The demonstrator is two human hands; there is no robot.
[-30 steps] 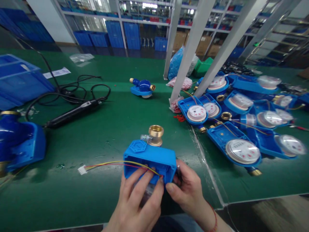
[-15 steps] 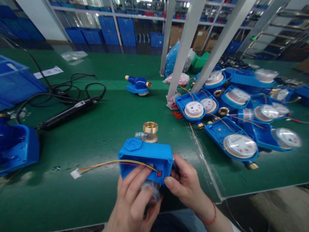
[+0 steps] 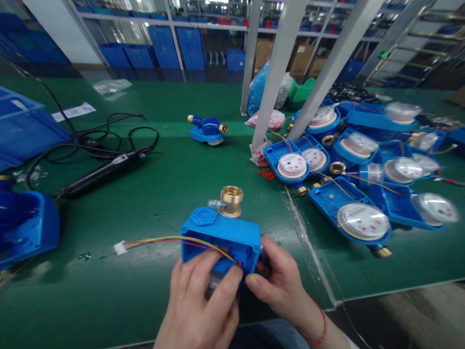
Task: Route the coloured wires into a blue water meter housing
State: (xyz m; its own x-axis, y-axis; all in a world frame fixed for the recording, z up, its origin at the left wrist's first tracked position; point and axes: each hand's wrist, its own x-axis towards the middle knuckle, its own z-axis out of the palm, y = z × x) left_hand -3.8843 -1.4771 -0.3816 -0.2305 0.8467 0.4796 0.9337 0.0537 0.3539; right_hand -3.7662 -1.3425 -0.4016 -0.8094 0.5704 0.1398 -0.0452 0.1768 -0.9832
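Observation:
A water meter in a blue plastic housing [image 3: 232, 228] is held up on its side in front of me, its open box facing me. Its threaded brass end [image 3: 231, 201] points up and away. My right hand [image 3: 279, 271] grips the housing's right side, thumb on the near edge. My left hand [image 3: 203, 300] is closed around the lower left, covering most of the dial. Its fingers reach into the box, one fingertip at the inner end of the red, yellow and dark wires [image 3: 170, 239]. A white connector [image 3: 120, 247] hangs from their free end at left.
Several blue water meters [image 3: 363, 220] crowd the right side of the green table [image 3: 174, 169]. One meter [image 3: 209, 128] lies farther back. A black electric screwdriver [image 3: 101, 174] with its cable and a blue crate [image 3: 31, 126] are at left. Grey posts [image 3: 276, 72] rise behind.
My left fingers have moved up and right, with a fingertip now covering the red piece at the wires' inner end. The meter has shifted slightly right. My right hand keeps its grip.

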